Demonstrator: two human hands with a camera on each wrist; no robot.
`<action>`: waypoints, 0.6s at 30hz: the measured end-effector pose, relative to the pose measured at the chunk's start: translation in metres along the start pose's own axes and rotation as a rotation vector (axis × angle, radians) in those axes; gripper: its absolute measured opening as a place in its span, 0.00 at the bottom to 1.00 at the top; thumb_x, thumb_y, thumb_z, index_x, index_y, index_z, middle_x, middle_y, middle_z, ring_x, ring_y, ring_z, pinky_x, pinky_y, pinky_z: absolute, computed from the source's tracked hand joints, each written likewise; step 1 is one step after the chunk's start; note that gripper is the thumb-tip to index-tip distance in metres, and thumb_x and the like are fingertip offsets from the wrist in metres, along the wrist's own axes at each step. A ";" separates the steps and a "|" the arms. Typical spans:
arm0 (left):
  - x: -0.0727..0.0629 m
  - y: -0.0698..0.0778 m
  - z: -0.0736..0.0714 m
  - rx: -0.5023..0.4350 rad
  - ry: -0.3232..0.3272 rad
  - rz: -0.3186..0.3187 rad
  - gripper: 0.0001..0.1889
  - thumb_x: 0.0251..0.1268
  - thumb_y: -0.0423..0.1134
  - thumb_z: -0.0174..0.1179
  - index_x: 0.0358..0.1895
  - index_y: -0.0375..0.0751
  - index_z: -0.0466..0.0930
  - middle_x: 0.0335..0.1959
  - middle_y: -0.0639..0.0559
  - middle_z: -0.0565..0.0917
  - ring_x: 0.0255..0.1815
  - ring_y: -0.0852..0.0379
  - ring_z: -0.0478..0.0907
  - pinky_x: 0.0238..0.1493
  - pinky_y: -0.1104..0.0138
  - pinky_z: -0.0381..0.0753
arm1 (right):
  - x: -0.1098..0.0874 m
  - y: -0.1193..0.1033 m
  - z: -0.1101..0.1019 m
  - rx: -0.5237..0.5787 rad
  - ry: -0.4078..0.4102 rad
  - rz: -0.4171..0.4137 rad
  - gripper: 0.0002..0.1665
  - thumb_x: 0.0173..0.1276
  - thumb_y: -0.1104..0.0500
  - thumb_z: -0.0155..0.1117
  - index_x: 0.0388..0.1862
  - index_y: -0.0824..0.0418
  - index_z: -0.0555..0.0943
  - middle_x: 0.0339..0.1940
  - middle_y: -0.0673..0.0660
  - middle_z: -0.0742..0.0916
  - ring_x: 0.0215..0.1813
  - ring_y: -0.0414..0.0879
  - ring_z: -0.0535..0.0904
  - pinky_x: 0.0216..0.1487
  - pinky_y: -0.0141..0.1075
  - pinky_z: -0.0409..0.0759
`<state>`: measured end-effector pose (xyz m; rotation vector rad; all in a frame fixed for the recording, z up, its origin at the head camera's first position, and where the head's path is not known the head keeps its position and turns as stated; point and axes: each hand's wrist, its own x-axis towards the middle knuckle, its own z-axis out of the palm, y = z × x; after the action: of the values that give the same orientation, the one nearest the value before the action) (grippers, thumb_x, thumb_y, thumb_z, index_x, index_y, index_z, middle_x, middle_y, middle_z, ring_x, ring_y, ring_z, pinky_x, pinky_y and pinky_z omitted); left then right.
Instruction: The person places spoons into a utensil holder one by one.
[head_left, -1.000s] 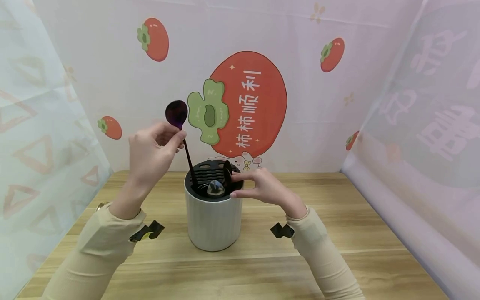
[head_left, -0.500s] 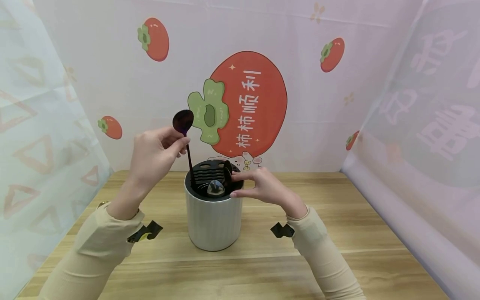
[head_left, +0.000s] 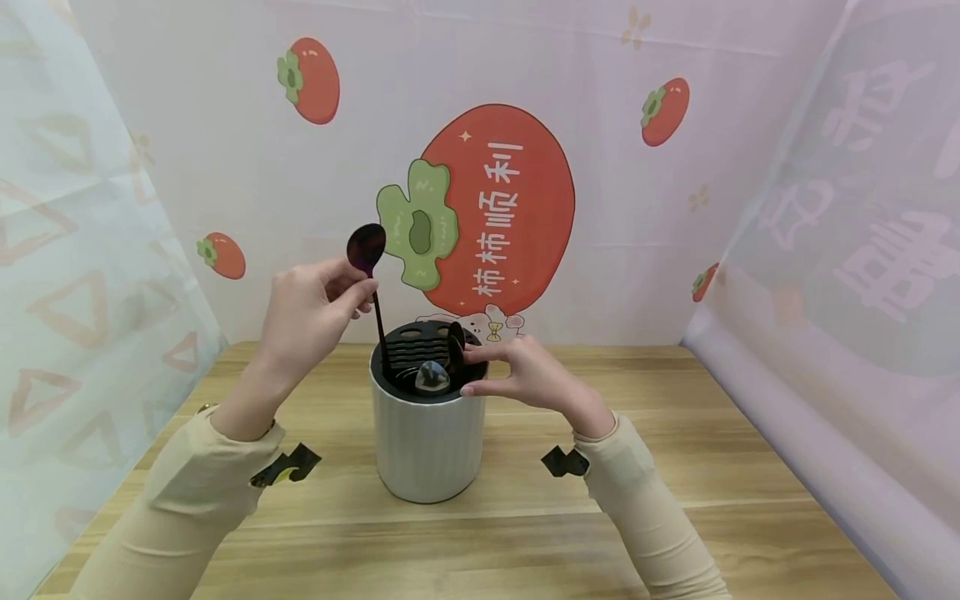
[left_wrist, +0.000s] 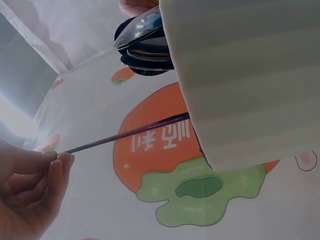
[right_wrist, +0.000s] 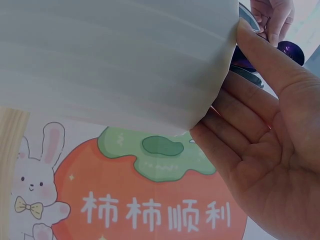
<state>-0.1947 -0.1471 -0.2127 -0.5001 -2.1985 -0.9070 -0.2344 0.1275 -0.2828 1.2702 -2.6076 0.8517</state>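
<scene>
My left hand [head_left: 303, 312] pinches a dark purple long-handled spoon [head_left: 366, 247] just below its round bowl, thumb against the fingers. The spoon is bowl up and leans slightly left; its handle drops into the black slotted top [head_left: 417, 348] of a white ribbed utensil holder [head_left: 429, 454]. In the left wrist view the thin handle [left_wrist: 130, 133] runs from the fingertips to the holder's rim. On the holder's right side rests my right hand [head_left: 534, 375], thumb at the front rim and fingers spread along the wall. The handle's lower end is hidden inside.
A silver spoon bowl [head_left: 432, 378] and a dark spoon [head_left: 456, 346] stick up from the holder's opening. The holder stands on a wooden table [head_left: 480, 554]. Behind it hangs a white backdrop [head_left: 615, 250] printed with persimmons, and cloth walls flank both sides.
My left hand has moved slightly down and to the right, and the spoon has sunk a little and stands more upright. My right hand stays at the holder's rim.
</scene>
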 end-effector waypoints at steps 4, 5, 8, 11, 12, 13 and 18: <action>-0.001 -0.002 0.000 0.015 -0.001 0.005 0.07 0.62 0.34 0.61 0.27 0.39 0.83 0.18 0.51 0.83 0.18 0.65 0.76 0.23 0.76 0.68 | 0.000 0.000 0.001 0.000 0.001 -0.001 0.29 0.56 0.45 0.71 0.54 0.57 0.83 0.56 0.54 0.83 0.54 0.41 0.82 0.51 0.34 0.80; -0.002 -0.002 0.000 0.020 -0.002 0.005 0.07 0.62 0.34 0.61 0.26 0.39 0.83 0.18 0.51 0.83 0.18 0.65 0.76 0.23 0.76 0.68 | 0.000 0.000 0.001 -0.001 0.001 0.000 0.28 0.56 0.45 0.71 0.54 0.57 0.83 0.56 0.54 0.83 0.52 0.41 0.82 0.50 0.33 0.80; -0.004 -0.003 -0.001 0.031 -0.014 -0.005 0.07 0.61 0.34 0.62 0.26 0.40 0.84 0.18 0.51 0.83 0.17 0.66 0.76 0.23 0.76 0.67 | 0.000 0.000 0.001 0.000 0.001 -0.004 0.28 0.57 0.45 0.70 0.54 0.57 0.83 0.56 0.54 0.83 0.50 0.40 0.83 0.48 0.32 0.80; -0.005 -0.005 0.000 0.037 -0.030 -0.015 0.06 0.60 0.34 0.62 0.26 0.41 0.84 0.18 0.52 0.83 0.18 0.65 0.76 0.22 0.76 0.68 | -0.001 -0.001 0.000 0.005 -0.003 -0.004 0.28 0.57 0.45 0.70 0.54 0.57 0.83 0.56 0.54 0.83 0.50 0.40 0.83 0.48 0.32 0.80; -0.006 -0.005 0.000 0.039 -0.033 -0.017 0.06 0.60 0.34 0.62 0.26 0.41 0.84 0.18 0.52 0.84 0.18 0.65 0.76 0.22 0.76 0.68 | -0.001 -0.001 0.000 0.005 -0.004 -0.003 0.28 0.57 0.45 0.70 0.54 0.57 0.83 0.57 0.54 0.83 0.50 0.40 0.83 0.48 0.32 0.80; -0.006 -0.005 0.000 0.038 -0.037 -0.020 0.06 0.60 0.34 0.62 0.26 0.41 0.84 0.18 0.52 0.84 0.18 0.64 0.77 0.22 0.76 0.68 | -0.001 -0.001 0.000 0.007 -0.004 -0.002 0.28 0.57 0.45 0.71 0.54 0.57 0.83 0.57 0.54 0.83 0.49 0.40 0.83 0.48 0.32 0.80; -0.009 -0.007 0.002 0.040 -0.050 -0.028 0.06 0.60 0.34 0.62 0.26 0.41 0.85 0.18 0.52 0.84 0.19 0.61 0.78 0.19 0.75 0.68 | -0.001 -0.001 0.000 0.008 -0.007 0.008 0.28 0.57 0.45 0.70 0.54 0.57 0.82 0.57 0.54 0.83 0.40 0.39 0.83 0.45 0.31 0.78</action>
<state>-0.1934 -0.1515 -0.2235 -0.4794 -2.2697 -0.8721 -0.2335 0.1274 -0.2831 1.2682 -2.6186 0.8618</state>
